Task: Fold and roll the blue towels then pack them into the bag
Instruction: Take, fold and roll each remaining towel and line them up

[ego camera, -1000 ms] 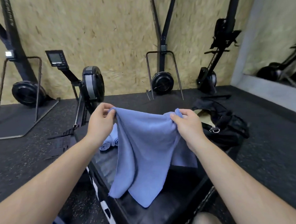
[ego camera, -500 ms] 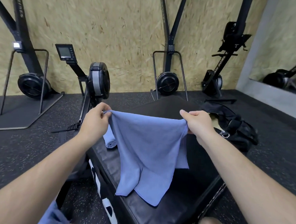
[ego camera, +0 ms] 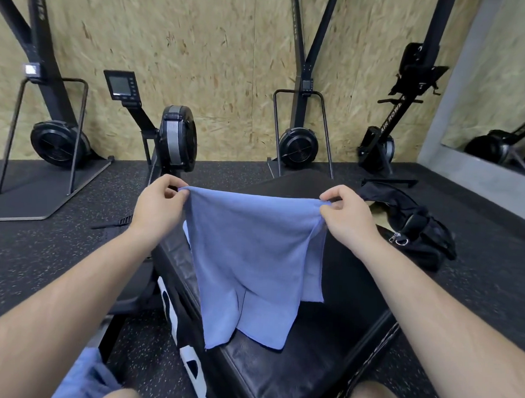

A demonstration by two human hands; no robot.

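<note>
Blue fabric hung above the table: the towel was stretched by its top corners, the left hand pinching one and the right hand pinching the other. Its lower edge draped onto the table's black padded top. The black bag lay at the table's far right edge. A loose blue cloth showed off the table's near left side.

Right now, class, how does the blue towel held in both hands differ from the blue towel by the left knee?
The held towel is stretched between the left hand and right hand; the knee towel lies bunched, in neither hand. The held towel's lower edge rests on the black bench; the knee towel is off the bench. Both are blue.
</note>
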